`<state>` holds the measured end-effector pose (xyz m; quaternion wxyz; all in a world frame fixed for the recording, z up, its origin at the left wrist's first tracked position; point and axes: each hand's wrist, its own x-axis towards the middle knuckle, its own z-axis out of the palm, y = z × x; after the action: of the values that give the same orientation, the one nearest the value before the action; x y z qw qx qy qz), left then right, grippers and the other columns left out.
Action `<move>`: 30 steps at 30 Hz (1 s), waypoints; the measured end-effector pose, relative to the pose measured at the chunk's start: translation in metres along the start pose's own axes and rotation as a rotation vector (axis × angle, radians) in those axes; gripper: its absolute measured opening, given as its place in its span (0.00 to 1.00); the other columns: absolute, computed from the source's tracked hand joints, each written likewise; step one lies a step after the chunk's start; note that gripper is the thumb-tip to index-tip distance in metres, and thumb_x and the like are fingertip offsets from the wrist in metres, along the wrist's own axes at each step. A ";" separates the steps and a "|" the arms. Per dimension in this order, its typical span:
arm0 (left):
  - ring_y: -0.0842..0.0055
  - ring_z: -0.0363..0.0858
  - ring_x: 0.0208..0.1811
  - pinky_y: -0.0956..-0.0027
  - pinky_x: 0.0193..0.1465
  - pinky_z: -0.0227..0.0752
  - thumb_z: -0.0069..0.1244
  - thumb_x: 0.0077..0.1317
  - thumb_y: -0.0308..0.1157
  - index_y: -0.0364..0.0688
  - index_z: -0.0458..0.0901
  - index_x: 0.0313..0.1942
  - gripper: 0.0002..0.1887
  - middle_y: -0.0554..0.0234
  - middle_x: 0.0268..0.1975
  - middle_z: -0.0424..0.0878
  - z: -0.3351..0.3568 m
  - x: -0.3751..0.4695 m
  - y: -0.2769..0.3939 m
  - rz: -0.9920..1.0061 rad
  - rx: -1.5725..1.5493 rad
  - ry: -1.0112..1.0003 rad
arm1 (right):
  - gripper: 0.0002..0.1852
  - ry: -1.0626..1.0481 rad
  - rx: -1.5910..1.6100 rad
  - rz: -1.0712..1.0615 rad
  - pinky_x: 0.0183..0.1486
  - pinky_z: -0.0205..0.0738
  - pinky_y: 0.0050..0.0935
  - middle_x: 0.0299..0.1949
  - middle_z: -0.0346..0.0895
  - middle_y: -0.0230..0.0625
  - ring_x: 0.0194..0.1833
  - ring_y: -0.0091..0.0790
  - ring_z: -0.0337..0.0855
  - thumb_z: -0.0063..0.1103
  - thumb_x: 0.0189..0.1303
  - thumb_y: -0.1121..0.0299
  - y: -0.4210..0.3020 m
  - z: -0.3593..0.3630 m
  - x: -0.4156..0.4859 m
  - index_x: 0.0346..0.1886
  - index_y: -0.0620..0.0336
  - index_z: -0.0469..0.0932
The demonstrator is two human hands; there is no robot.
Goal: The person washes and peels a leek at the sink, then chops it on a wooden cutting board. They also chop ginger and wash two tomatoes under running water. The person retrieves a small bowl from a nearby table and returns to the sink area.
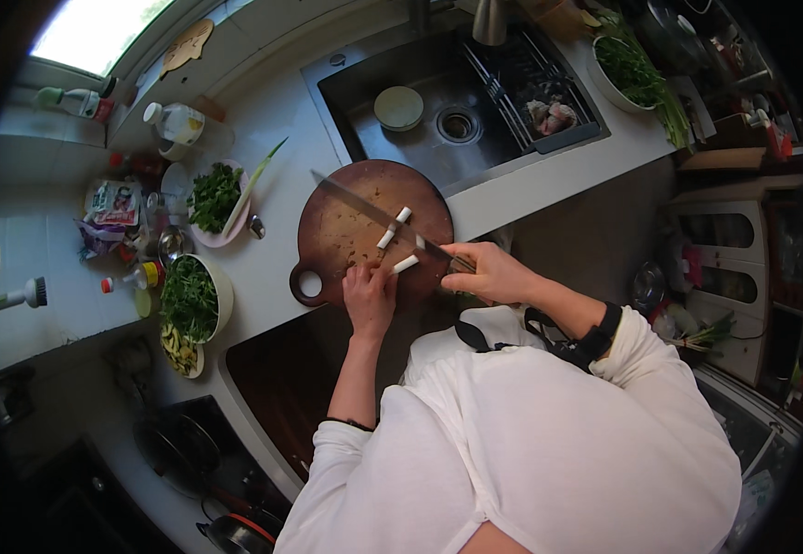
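My right hand [488, 272] grips the handle of a kitchen knife [360, 199], whose long blade slants across a round wooden cutting board [325, 239]. Several short white stalk pieces, probably scallion, lie on the board. One white piece [405, 264] is close beside the fingertips of my left hand [369, 294]; others [386, 239] are next to the blade and partly behind it. The fingers of my left hand are bunched near the board's front edge, beside its handle hole. Whether they pinch anything is hidden by the back of the hand.
A sink [415, 163] holding a round bowl [399, 109] adjoins the board; raw meat [551, 116] lies in its rack. Leftward are a pink plate [215, 240] with herbs and a scallion, a bowl of greens [224, 298], and bottles. Another greens bowl [605, 90] stands right.
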<state>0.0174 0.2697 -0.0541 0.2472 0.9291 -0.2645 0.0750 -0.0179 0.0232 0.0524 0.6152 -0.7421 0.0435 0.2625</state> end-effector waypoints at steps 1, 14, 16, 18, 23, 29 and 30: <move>0.63 0.75 0.45 0.59 0.45 0.69 0.60 0.55 0.29 0.45 0.81 0.40 0.12 0.62 0.45 0.77 0.006 0.010 0.003 0.010 0.006 0.009 | 0.25 -0.033 0.148 0.076 0.36 0.75 0.31 0.23 0.75 0.37 0.33 0.32 0.82 0.63 0.59 0.62 -0.003 -0.010 -0.005 0.54 0.72 0.74; 0.63 0.76 0.49 0.59 0.55 0.71 0.52 0.54 0.19 0.45 0.83 0.44 0.17 0.62 0.45 0.80 0.006 0.069 -0.019 0.168 -0.033 -0.132 | 0.14 0.219 -0.142 0.066 0.31 0.66 0.33 0.21 0.68 0.38 0.24 0.29 0.64 0.60 0.57 0.70 0.016 -0.033 -0.013 0.42 0.71 0.74; 0.63 0.76 0.48 0.60 0.53 0.72 0.53 0.55 0.20 0.44 0.83 0.42 0.14 0.62 0.44 0.80 0.009 0.063 -0.018 0.178 -0.067 -0.048 | 0.15 0.198 -0.190 0.005 0.31 0.66 0.33 0.21 0.67 0.39 0.24 0.30 0.64 0.61 0.58 0.69 0.016 -0.026 -0.010 0.44 0.70 0.74; 0.62 0.77 0.46 0.61 0.50 0.73 0.55 0.56 0.21 0.42 0.83 0.40 0.11 0.61 0.42 0.81 0.015 0.059 -0.016 0.125 -0.115 0.042 | 0.16 0.164 -0.239 0.001 0.31 0.66 0.34 0.21 0.69 0.42 0.23 0.34 0.66 0.61 0.60 0.69 0.013 -0.021 -0.005 0.48 0.69 0.74; 0.62 0.79 0.41 0.64 0.44 0.75 0.57 0.56 0.23 0.39 0.83 0.36 0.06 0.60 0.39 0.82 0.028 0.054 -0.017 0.041 -0.150 0.154 | 0.16 0.069 -0.350 0.005 0.35 0.70 0.37 0.25 0.74 0.47 0.27 0.46 0.74 0.60 0.59 0.69 -0.001 -0.023 0.005 0.48 0.68 0.75; 0.63 0.80 0.41 0.63 0.44 0.75 0.55 0.54 0.23 0.40 0.83 0.33 0.06 0.62 0.38 0.82 0.031 0.055 -0.019 0.030 -0.155 0.195 | 0.17 -0.030 -0.458 -0.003 0.39 0.72 0.39 0.28 0.78 0.50 0.32 0.50 0.79 0.60 0.59 0.70 -0.018 -0.033 0.016 0.49 0.68 0.75; 0.63 0.80 0.41 0.63 0.44 0.75 0.55 0.54 0.23 0.40 0.83 0.33 0.06 0.62 0.38 0.82 0.031 0.056 -0.019 0.033 -0.148 0.192 | 0.16 -0.037 -0.481 0.008 0.40 0.73 0.39 0.29 0.79 0.51 0.33 0.50 0.80 0.60 0.59 0.70 -0.020 -0.035 0.018 0.49 0.68 0.75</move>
<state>0.0751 0.2432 -0.0738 0.3381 0.8924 -0.2595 0.1481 0.0174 -0.0003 0.0654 0.4204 -0.8621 -0.0287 0.2813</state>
